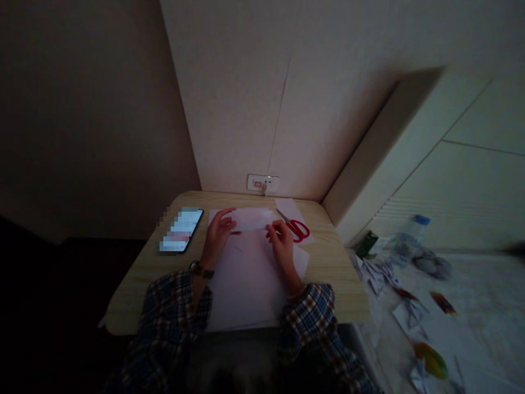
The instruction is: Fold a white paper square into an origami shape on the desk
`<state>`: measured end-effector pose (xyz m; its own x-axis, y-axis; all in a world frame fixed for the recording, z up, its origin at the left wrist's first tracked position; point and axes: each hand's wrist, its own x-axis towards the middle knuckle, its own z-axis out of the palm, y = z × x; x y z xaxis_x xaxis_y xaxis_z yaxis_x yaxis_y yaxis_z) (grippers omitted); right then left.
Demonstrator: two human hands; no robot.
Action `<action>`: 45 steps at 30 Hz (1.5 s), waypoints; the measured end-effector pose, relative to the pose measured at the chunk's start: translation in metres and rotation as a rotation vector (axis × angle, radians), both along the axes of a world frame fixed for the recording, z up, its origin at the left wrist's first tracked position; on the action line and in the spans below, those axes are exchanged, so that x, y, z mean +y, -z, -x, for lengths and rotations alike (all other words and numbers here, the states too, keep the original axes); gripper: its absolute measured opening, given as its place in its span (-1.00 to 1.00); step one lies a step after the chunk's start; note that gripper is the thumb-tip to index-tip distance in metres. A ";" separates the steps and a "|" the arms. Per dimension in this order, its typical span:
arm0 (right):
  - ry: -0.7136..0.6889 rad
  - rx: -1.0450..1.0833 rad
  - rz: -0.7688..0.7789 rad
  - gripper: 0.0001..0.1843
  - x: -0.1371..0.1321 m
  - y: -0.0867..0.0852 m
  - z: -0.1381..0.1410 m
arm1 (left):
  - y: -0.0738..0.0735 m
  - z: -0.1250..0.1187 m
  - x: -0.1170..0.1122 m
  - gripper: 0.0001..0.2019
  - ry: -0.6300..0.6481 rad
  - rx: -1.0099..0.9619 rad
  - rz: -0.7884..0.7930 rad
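A strip of white paper [252, 219] is stretched between my two hands above the table. My left hand [218, 232], with a dark band at the wrist, has its fingers closed on the strip's left end. The fingertips of my right hand [282, 241] pinch the strip near its lower right corner. Beneath both hands lie larger white sheets [248, 290], slightly fanned out. Scissors with red handles [299, 231] rest just right of my right hand, partly on another piece of paper [289, 207]. Near my left fingertips is a small reddish-brown thing [235, 233], too small to name.
A lit phone [181, 232] lies on the left of the small wooden table [139, 295]. A wall socket [262, 183] with a plug sits behind. To the right, on a lower pale surface, are crumpled papers [377, 276], a blue-capped plastic bottle [410, 238] and wrappers [430, 360].
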<state>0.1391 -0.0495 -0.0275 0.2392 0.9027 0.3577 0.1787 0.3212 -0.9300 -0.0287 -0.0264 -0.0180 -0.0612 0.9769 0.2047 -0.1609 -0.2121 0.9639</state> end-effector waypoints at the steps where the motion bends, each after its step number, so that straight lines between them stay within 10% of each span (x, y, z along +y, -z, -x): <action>1: 0.005 -0.002 0.006 -0.82 0.000 0.000 0.000 | -0.001 0.000 -0.001 -0.56 0.002 0.012 -0.017; 27: -0.039 0.051 0.035 -0.86 0.001 0.004 0.001 | -0.001 -0.003 0.002 -0.76 0.016 0.004 0.014; 45: -0.183 -0.139 -0.011 -0.73 0.002 0.010 0.006 | -0.002 0.000 0.001 -0.40 -0.056 -0.116 0.033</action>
<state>0.1335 -0.0476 -0.0371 0.0191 0.9223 0.3860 0.2426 0.3703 -0.8967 -0.0292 -0.0249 -0.0159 -0.1372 0.9774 0.1608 -0.2601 -0.1922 0.9463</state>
